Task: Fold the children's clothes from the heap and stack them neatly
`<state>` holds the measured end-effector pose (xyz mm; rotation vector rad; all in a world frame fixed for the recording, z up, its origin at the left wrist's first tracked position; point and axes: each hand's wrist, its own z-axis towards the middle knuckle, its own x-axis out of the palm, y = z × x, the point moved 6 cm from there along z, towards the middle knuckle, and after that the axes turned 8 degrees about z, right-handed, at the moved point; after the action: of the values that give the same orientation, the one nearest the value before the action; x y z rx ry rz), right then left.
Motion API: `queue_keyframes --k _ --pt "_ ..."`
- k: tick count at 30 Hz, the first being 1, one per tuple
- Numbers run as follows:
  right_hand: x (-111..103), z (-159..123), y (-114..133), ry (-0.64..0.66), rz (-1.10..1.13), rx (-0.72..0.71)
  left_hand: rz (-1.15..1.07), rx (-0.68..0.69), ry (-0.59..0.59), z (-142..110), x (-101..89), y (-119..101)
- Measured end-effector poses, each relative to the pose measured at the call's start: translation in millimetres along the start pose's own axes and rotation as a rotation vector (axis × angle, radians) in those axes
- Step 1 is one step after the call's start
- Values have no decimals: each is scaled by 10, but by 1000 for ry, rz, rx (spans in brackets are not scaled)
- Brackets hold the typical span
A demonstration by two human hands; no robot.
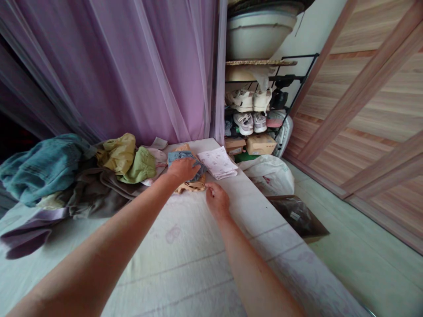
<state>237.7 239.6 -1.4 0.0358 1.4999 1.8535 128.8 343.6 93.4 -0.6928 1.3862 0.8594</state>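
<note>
My left hand (185, 169) lies with its fingers stretched out on a folded blue denim-like garment (178, 156). That garment sits on top of folded orange-tan clothing (191, 186), whose edges show below and behind it. Close to the right front corner of this small pile is my right hand (218, 200), its fingers loosely curled and no cloth visible within them; whether the fingertips touch the pile is hard to tell. Just right of the pile lies a folded white cloth with a small print (218, 161).
Left on the bed-like surface (165, 255) is a heap with a teal garment (42, 163), yellow cloth (119, 152), green cloth (142, 165) and dark brown clothing (99, 193). Purple curtains (132, 66) hang behind. Beyond the right edge stand a shoe rack (294, 79) and an open box (297, 215).
</note>
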Motion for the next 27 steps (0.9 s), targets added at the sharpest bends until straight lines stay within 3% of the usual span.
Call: queue_keyframes --k 3,6,8,15,21,24,27 --pt "-2 8 -21 -3 11 -10 3 21 18 -26 233 -135" --pt "-33 24 -61 -50 46 -6 20 -34 113 -89 517 -136" --pt "-44 30 -75 -68 62 -4 34 -69 137 -97 597 -113" --pt "-40 9 -35 -36 67 -13 11 -130 167 1 600 -78" --pt "-29 7 -48 -36 84 -15 -85 -53 170 14 606 73" --pt "-29 4 -55 -75 68 -6 -156 48 35 -151 518 159" --pt "-20 -2 -55 -78 67 4 -189 129 -121 -570 486 243"
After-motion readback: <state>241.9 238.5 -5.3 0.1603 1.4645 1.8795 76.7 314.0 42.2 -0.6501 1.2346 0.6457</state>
